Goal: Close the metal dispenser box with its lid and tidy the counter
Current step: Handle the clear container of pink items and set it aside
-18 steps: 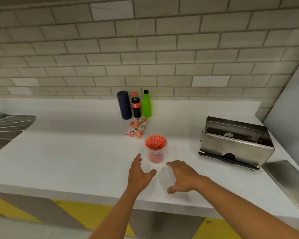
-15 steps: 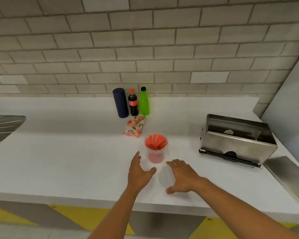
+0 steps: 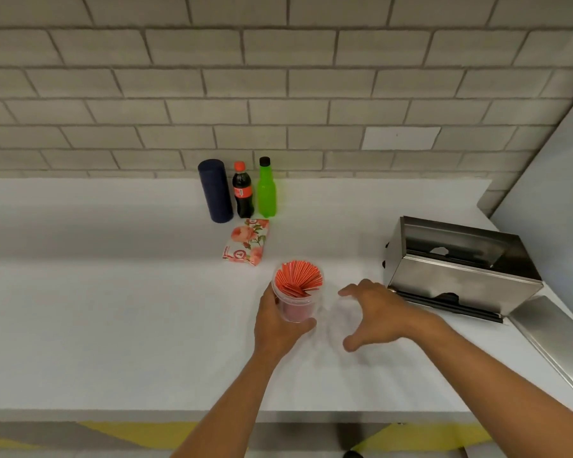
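Observation:
An open metal dispenser box [image 3: 460,276] stands on the white counter [image 3: 113,325] at the right. Its flat metal lid [image 3: 556,342] lies on the counter just right of it, reaching the front edge. A clear plastic cup full of red sachets [image 3: 297,292] stands mid-counter. My left hand [image 3: 278,322] wraps around the cup's near left side. My right hand [image 3: 377,315] hovers just right of the cup, fingers spread, holding nothing, close to the box's front left corner.
A dark blue cylinder [image 3: 215,190], a cola bottle [image 3: 243,190] and a green bottle [image 3: 266,188] stand in a row by the brick wall. A floral napkin pack [image 3: 247,241] lies in front of them. A grey panel [image 3: 549,166] closes off the right.
My left hand moved forward and closed around the sachet cup. My right hand shifted forward and right, toward the dispenser box. The view drifted right.

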`<act>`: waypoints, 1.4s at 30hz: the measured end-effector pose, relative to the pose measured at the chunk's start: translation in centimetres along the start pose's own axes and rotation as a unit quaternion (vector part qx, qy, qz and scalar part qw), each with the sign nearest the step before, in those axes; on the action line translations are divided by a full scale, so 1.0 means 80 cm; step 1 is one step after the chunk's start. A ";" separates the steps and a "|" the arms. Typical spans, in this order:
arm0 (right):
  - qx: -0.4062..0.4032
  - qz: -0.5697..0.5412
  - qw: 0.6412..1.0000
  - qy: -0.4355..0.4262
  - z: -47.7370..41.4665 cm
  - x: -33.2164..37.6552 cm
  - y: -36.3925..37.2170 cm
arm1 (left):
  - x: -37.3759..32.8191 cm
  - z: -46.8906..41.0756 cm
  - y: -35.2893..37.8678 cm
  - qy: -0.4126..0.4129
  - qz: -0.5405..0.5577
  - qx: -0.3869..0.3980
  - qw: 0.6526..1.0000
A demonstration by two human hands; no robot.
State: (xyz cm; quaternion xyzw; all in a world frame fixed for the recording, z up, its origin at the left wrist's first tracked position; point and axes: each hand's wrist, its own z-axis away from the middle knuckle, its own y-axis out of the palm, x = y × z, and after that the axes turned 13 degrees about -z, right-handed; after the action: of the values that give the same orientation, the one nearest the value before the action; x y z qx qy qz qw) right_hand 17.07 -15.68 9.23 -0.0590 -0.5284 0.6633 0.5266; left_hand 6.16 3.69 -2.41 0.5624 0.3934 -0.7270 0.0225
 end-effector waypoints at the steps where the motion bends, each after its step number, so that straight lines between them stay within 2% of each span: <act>1: -0.010 -0.008 1.000 -0.003 0.001 0.004 -0.015 | -0.001 -0.001 0.001 -0.004 0.002 -0.007 1.000; 9: -0.073 -0.050 0.993 -0.078 -0.035 0.071 -0.059 | -0.011 -0.012 0.013 -0.023 0.029 -0.041 0.998; 21: -0.011 0.063 0.993 -0.095 -0.095 0.129 -0.034 | -0.004 -0.023 0.031 -0.056 0.028 -0.055 0.997; 33: 0.020 0.089 0.991 -0.095 -0.099 0.136 -0.036 | 0.004 -0.026 0.040 -0.078 -0.014 -0.070 0.994; 42: 0.030 0.102 0.989 -0.099 -0.106 0.134 -0.035 | 0.009 -0.026 0.042 -0.062 -0.023 -0.084 0.994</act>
State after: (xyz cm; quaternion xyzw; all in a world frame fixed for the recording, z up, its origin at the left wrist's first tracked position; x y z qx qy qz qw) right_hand 19.55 -2.44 12.77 -0.0306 -0.5491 0.7318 0.4025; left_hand 9.17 2.96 -4.97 0.5036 0.4636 -0.7249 0.0775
